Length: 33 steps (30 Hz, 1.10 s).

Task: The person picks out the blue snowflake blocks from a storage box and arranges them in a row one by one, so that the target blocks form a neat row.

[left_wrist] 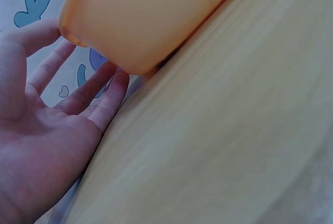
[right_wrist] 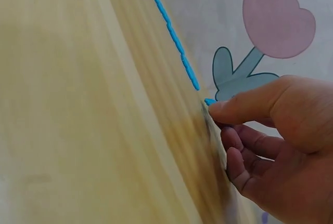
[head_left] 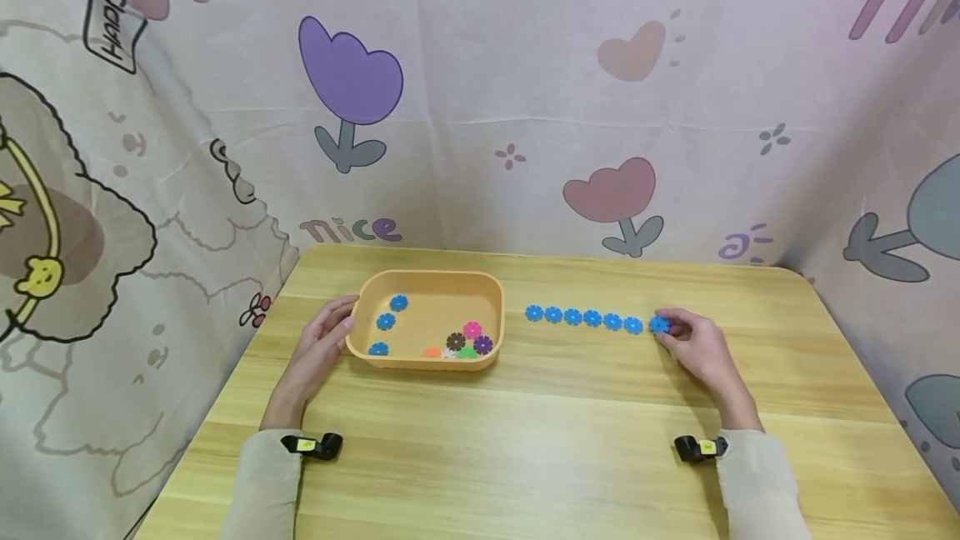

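My right hand pinches a blue snowflake disc between thumb and fingers, just off the right end of a row of several blue snowflake discs. In the right wrist view the held disc shows only as a small edge beyond the thumb, with a gap before the row. My left hand touches the left end of a yellow-orange plastic basin. The left wrist view shows its fairly straight fingers and thumb against the basin's wall.
Inside the basin, three blue discs lie toward the left. Pink, brown, purple, green, white and orange discs sit at its front right. Behind the wooden table hangs a printed cloth.
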Available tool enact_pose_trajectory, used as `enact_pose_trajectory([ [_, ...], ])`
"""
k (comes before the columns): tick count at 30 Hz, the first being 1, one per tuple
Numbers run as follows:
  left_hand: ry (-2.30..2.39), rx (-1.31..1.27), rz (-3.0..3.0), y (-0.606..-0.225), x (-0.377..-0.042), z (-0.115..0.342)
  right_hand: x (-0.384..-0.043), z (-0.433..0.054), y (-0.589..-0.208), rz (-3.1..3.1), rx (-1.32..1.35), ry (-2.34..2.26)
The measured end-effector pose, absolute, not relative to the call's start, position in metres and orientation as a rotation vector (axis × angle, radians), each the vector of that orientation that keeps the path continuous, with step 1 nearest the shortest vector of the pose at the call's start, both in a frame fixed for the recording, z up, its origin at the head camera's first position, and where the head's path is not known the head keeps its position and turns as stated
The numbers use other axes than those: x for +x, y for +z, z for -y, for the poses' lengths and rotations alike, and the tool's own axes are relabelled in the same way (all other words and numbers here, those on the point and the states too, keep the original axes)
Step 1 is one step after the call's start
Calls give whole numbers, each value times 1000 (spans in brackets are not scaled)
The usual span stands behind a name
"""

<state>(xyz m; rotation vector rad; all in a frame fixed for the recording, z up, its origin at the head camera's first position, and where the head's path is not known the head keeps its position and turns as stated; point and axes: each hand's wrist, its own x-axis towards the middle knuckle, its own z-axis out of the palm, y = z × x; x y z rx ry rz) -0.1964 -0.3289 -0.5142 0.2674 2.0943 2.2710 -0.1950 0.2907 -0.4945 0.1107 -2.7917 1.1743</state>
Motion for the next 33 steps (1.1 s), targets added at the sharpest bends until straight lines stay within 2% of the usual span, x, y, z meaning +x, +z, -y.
enact_pose_trajectory([
  [33,2277,282,-2094,-514,-196,329,-195,-294,-494,2874,131,1244],
])
